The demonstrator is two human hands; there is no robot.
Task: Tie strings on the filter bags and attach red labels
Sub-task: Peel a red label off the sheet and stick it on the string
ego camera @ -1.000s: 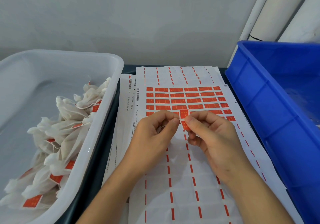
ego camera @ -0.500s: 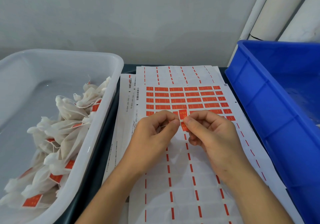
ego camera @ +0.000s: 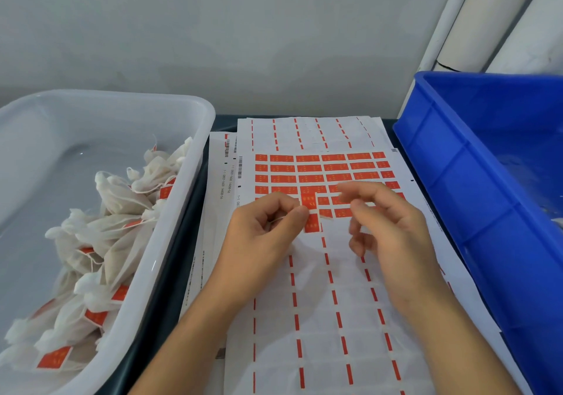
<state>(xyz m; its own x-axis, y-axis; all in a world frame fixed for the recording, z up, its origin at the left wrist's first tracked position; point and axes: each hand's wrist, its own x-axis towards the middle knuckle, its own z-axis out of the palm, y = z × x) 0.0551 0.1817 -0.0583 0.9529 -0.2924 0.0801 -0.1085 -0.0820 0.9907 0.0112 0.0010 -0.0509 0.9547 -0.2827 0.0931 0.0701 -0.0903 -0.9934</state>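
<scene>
Item one, red label [ego camera: 311, 223]: it is being pinched at its left edge between the thumb and curled forefinger of the left hand [ego camera: 268, 236], and is being held upright just above the label sheet [ego camera: 329, 303], below the lowest rows of labels still unpeeled on it. A thin pale string [ego camera: 327, 217] is being seen at the label's upper right corner; whether it is stuck to the label cannot be told.

Item two, right hand [ego camera: 393, 236]: it is being held loosely open and slightly blurred, its fingers spread and gently bent, nothing being gripped. It is being kept just to the right of the label, apart from it, over the right half of the sheet.

Item three, label sheet: several sheets are being stacked on the dark counter [ego camera: 182, 254] between two bins. The near part is stripped down to red dashes; red labels are left only in rows toward the far edge.

Item four, white bin [ego camera: 170, 242]: it is being kept at the counter's left edge, well apart from the held label. Finished filter bags [ego camera: 115, 211] with strings and red tags are being piled inside.

Item five, blue bin [ego camera: 457, 199]: it is being kept at the counter's right edge.
</scene>
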